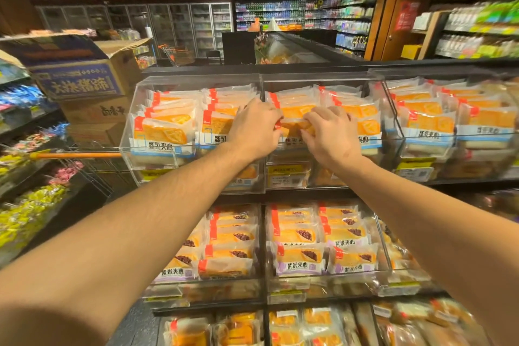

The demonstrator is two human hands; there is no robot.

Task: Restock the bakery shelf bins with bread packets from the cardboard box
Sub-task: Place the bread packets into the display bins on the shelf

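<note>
A tiered bakery shelf [280, 196] carries clear plastic bins packed with orange bread packets. Left of it, an open cardboard box [81, 76] with blue printing sits on top of other cartons. In the middle bin [323, 80] of the top row, both of the person's hands meet on one bread packet [293, 125] at the front of the stack. The left hand [257, 128] curls its fingers round the packet's left end; the right hand [327, 133] pinches its right part, fingers bent and close together.
</note>
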